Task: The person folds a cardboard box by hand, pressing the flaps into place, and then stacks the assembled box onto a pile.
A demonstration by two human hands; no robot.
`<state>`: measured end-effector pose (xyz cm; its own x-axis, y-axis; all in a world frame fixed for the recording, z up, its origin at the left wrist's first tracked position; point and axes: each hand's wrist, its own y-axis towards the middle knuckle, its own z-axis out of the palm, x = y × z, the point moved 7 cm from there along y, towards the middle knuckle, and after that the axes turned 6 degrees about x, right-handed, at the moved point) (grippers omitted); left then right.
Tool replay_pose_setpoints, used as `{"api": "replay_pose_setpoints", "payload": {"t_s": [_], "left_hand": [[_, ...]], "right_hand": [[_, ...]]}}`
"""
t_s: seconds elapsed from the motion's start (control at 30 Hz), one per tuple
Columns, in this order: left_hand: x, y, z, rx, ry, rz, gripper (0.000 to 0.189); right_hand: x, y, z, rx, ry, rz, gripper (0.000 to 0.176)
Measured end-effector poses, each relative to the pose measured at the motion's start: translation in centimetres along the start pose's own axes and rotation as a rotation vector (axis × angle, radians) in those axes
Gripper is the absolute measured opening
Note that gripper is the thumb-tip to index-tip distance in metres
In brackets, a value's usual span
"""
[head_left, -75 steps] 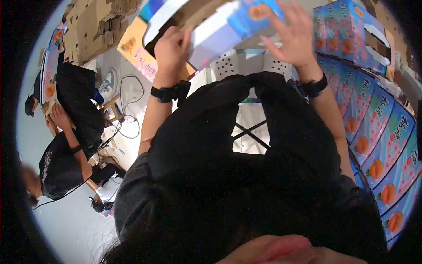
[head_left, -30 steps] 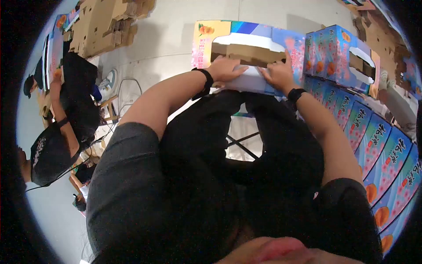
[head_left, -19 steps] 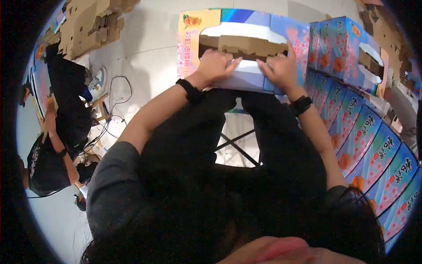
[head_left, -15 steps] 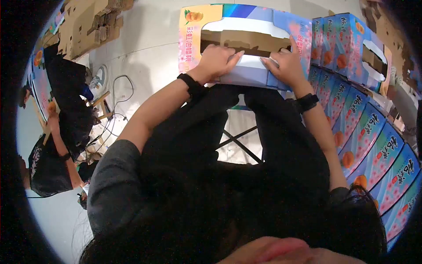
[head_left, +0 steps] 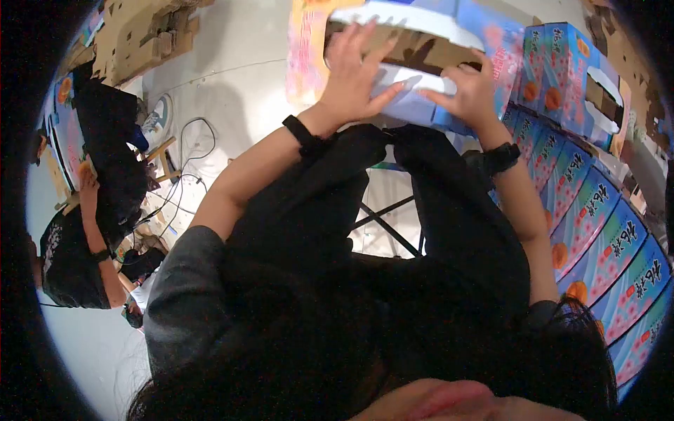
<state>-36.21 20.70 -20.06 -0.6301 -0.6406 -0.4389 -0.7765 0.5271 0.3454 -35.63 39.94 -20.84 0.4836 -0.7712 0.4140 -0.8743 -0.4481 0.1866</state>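
Observation:
In front of my knees stands a printed cardboard fruit box [head_left: 505, 52], yellow-pink on its left part and blue-pink on its right. A wide cut-out in its upper side has white edges and shows brown inside. My left hand [head_left: 351, 77] lies over the left part of that cut-out, fingers spread and slightly blurred, thumb toward the near flap. At the right end of the cut-out, my right hand [head_left: 467, 91] grips the near edge, with the thumb on the pale flap and some fingers curled over into the opening.
Similar printed boxes [head_left: 583, 203] stand in a row on the right, with another box [head_left: 554, 70] above them. Flattened brown cardboard [head_left: 144, 35] lies at upper left. A co-worker's arm [head_left: 91, 217] touches a box at far left. A black cable [head_left: 181, 161] runs along the floor.
My left hand has lifted from the near edge and spread its fingers over the opening. The box has shifted slightly upward and right in view. My right hand stays at its right end.

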Motion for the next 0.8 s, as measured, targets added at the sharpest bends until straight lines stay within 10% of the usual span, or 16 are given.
{"api": "replay_pose_setpoints", "payload": {"t_s": [0.2, 0.27, 0.6, 0.8], "left_hand": [[1.1, 0.7, -4.7, -0.246, -0.137, -0.039, 0.109], [2.5, 0.2, -3.3, -0.145, -0.201, -0.16, 0.13], [1.5, 0.5, 3.8, 0.323, -0.996, -0.598, 0.13], [3.7, -2.4, 5.4, 0.417, -1.086, -0.63, 0.121]], "right_hand": [[-2.6, 1.9, -1.8, -0.36, 0.04, 0.488, 0.047], [-4.2, 2.3, -0.8, -0.415, 0.508, 0.613, 0.044], [0.1, 2.1, -1.0, -0.475, 0.259, 0.433, 0.035], [0.5, 1.7, 0.9, -0.104, 0.317, 0.345, 0.028]]}}
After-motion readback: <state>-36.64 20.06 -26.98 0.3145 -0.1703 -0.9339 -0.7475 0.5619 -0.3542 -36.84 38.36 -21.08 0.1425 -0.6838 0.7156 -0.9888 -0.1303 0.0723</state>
